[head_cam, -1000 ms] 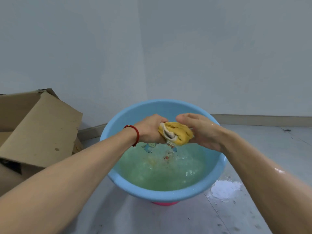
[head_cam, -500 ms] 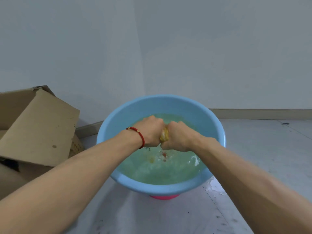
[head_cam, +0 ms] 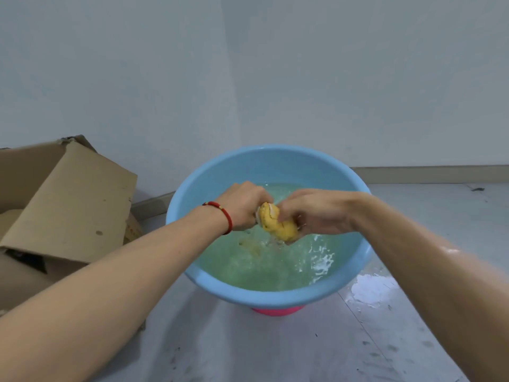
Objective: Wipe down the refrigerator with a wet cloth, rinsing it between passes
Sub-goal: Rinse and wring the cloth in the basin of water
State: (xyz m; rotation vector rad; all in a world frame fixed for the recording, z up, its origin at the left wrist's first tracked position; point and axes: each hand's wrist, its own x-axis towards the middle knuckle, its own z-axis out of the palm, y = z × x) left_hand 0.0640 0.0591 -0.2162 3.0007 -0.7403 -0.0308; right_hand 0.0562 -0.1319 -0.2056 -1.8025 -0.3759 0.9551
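Item: yellow cloth (head_cam: 278, 226), wrung above blue basin (head_cam: 271, 296). My left hand (head_cam: 243, 206) and right hand (head_cam: 312, 213) each gripped an end. Risk, judged: hard twisting splashing more water onto wet floor (head_cam: 369, 295), making slips.

The single head-worn camera looks forward and steeply down from close above the hands (head_cam: 283, 213), which meet mid-frame; beyond them it faces a wall corner (head_cam: 234, 78).
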